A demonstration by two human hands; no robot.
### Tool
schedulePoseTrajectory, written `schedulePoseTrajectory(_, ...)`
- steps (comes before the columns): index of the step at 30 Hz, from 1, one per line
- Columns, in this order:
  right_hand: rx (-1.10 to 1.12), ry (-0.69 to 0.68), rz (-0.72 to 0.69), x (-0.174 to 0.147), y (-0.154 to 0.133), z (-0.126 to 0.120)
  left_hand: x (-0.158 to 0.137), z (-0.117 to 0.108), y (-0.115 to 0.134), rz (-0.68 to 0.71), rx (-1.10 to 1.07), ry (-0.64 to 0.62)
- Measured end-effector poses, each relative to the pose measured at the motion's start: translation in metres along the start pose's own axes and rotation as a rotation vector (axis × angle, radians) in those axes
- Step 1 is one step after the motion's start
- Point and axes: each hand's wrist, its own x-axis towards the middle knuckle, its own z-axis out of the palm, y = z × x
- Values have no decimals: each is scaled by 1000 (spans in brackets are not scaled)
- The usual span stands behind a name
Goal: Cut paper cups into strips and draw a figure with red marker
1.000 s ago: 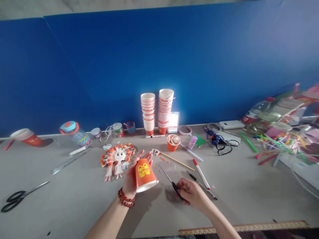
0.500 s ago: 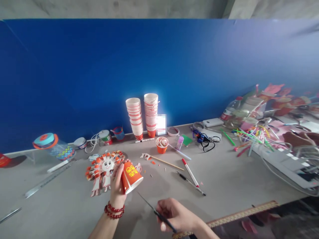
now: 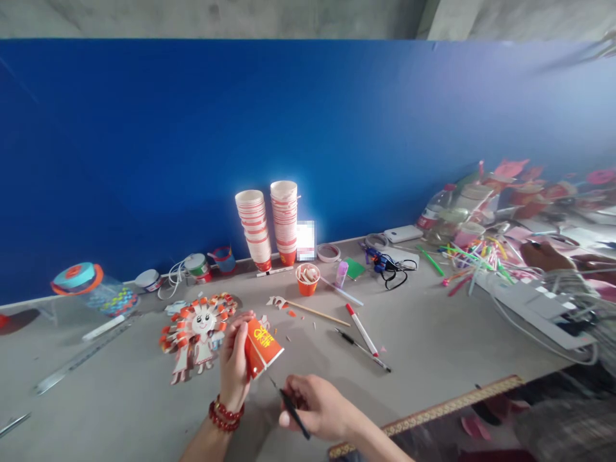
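An orange paper cup point(image 3: 262, 343) with yellow lettering lies tilted in my left hand point(image 3: 237, 350), its white rim facing down to the right. A pale line runs along its side to the rim. My right hand point(image 3: 320, 404) grips black-handled scissors point(image 3: 293, 407), seen nearly edge-on, with the thin tip close to the cup's rim; whether it touches I cannot tell. Left of the cup lie paper-cup figures point(image 3: 202, 327) with curled orange-and-white strips and drawn faces. Beyond it, a small orange cup point(image 3: 307, 287) holds pale cut scraps.
Two tall cup stacks point(image 3: 285, 221) stand against the blue partition point(image 3: 144, 160). A red marker point(image 3: 362, 330), a black pen point(image 3: 362, 350) and a wooden stick point(image 3: 317, 312) lie ahead. Farther right are a glue gun point(image 3: 380, 260), straws, a power strip point(image 3: 534, 308) and another person's hand point(image 3: 546, 256).
My right hand has moved left and slightly up, bringing the scissors' tip nearer the cup's rim. The cup has turned slightly in my left hand. The whole view has shifted a little.
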Motion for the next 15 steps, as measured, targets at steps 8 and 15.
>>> schedulePoseTrajectory(8, 236, -86, 44, 4, 4, 7, 3, -2, -4, -97, -104, -47)
schedulePoseTrajectory(15, 302, -29, -45, 9, 2, 6, 1, 1, -12, -634, -474, -237)
